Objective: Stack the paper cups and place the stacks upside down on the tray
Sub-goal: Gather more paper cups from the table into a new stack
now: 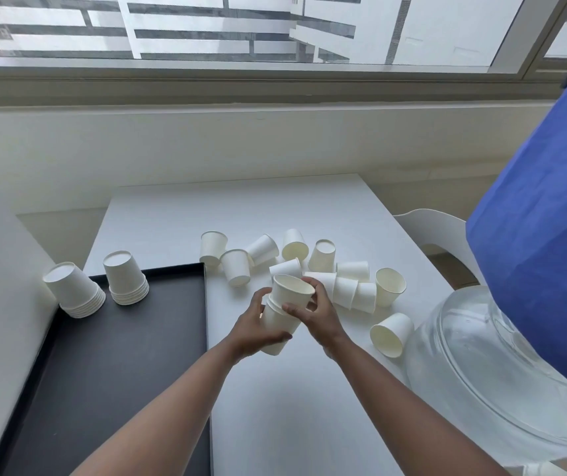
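On the black tray point(120, 355) at the left, two finished stacks of paper cups stand upside down: one stack point(74, 290) at the far left corner, the second stack point(126, 278) just beside it. Over the white worktop point(292, 407), the left hand point(254, 329) wraps curled fingers round the lower wall of a partial stack point(280, 326), held tilted with mouths up. The right hand point(316, 314) pinches the top cup point(290, 291) by its wall, seating it. The cups look light, thin and easily crushed, so a gentle grip at mid-wall, below the stiffer rolled rim, probably suits them. Further right, loose cups point(343, 283) lie scattered, and one lone cup point(391, 334) lies on its side near a clear water bottle point(488, 365).
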A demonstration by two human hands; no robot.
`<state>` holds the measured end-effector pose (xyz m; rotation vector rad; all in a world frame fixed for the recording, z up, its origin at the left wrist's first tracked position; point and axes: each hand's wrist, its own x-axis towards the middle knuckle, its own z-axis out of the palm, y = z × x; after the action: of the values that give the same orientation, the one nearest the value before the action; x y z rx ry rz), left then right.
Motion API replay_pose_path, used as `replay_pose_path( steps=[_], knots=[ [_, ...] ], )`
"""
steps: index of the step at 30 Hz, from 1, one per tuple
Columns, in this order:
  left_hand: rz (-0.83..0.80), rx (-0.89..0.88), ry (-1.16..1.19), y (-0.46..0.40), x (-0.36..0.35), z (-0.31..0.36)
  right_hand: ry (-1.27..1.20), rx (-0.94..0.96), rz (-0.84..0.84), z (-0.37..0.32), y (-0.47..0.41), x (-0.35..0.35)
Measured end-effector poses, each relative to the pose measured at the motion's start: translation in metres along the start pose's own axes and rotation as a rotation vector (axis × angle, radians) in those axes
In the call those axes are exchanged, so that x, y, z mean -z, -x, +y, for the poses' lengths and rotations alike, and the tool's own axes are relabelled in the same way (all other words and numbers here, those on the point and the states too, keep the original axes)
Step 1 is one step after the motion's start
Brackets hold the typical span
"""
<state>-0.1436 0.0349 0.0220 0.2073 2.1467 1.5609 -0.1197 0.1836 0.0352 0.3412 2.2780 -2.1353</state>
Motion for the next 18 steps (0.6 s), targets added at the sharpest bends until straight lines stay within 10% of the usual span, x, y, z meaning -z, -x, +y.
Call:
replay_pose_path(
  steps=[13, 18],
  knots=[
    [0.007, -0.055, -0.018, -0.003, 0.004, -0.008, 0.206, -0.099, -0.147, 0.004, 0.002, 0.006],
    [0.007, -0.026, -0.038, -0.005, 0.007, -0.008, 0.491, -0.207, 0.157, 0.005, -0.01, 0.044]
  ],
)
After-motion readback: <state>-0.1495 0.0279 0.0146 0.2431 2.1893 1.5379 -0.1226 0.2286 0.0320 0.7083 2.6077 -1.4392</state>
